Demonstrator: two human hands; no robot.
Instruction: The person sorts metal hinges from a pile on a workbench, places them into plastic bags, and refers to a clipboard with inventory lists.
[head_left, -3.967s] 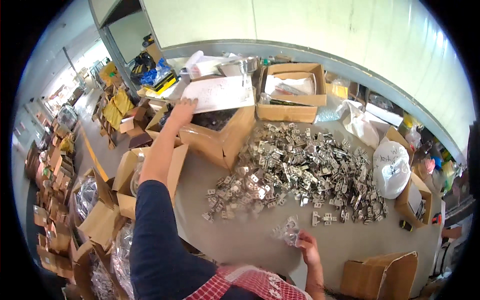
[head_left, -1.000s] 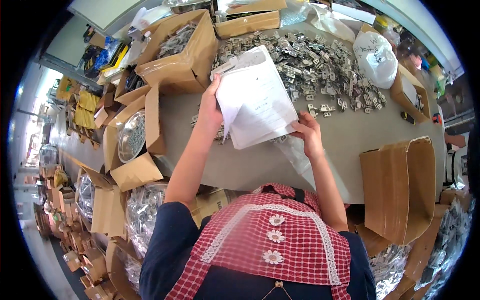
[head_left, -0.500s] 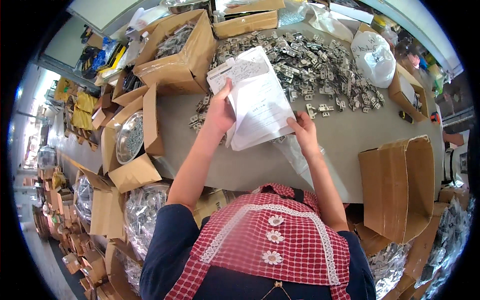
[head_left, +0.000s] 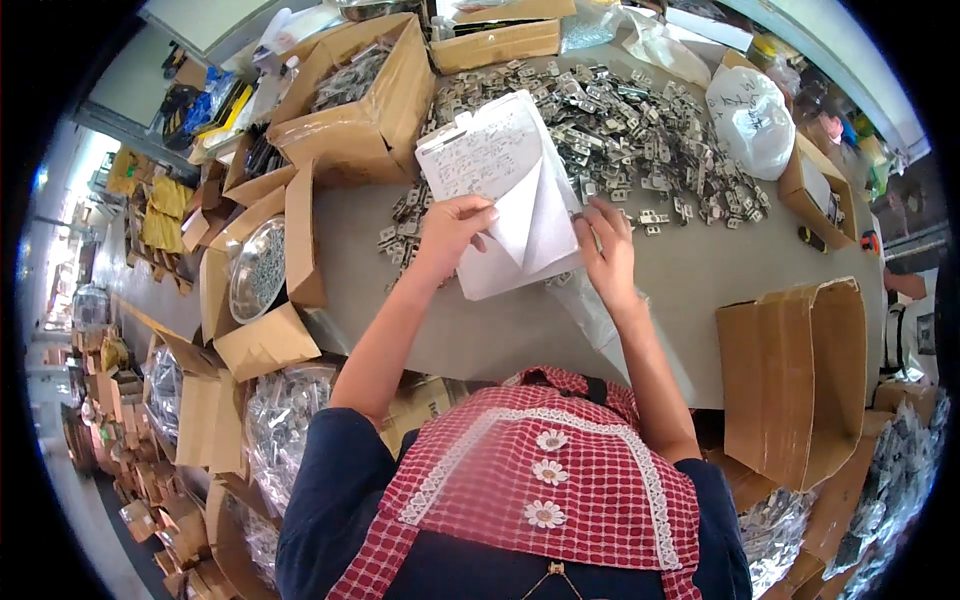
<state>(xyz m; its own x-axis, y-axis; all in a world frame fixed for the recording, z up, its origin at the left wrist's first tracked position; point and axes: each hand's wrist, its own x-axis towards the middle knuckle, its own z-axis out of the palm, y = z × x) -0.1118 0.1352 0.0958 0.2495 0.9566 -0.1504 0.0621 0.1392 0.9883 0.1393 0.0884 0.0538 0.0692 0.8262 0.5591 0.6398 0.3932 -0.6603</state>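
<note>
A clipboard (head_left: 461,126) with written paper sheets is held over the grey table, in front of a heap of metal parts. My left hand (head_left: 453,237) pinches the lower left edge of a paper sheet (head_left: 515,222), which is folded back toward the right. Handwriting shows on the page (head_left: 484,160) beneath it. At the clipboard's right edge, my right hand (head_left: 608,250) grips the board with its fingers bent round the side. The undersides of both hands' grips are partly hidden.
Many small metal hinge-like parts (head_left: 640,130) spread across the back of the table (head_left: 430,330). Cardboard boxes stand left (head_left: 400,110) and right (head_left: 775,370). A metal bowl of screws (head_left: 262,272) sits in a left box. A clear plastic bag (head_left: 605,320) lies near my right forearm.
My left hand has moved from the clipboard's left edge to a sheet, which is now folded back to the right. The handwritten page shows more. My right hand has shifted slightly up the edge.
</note>
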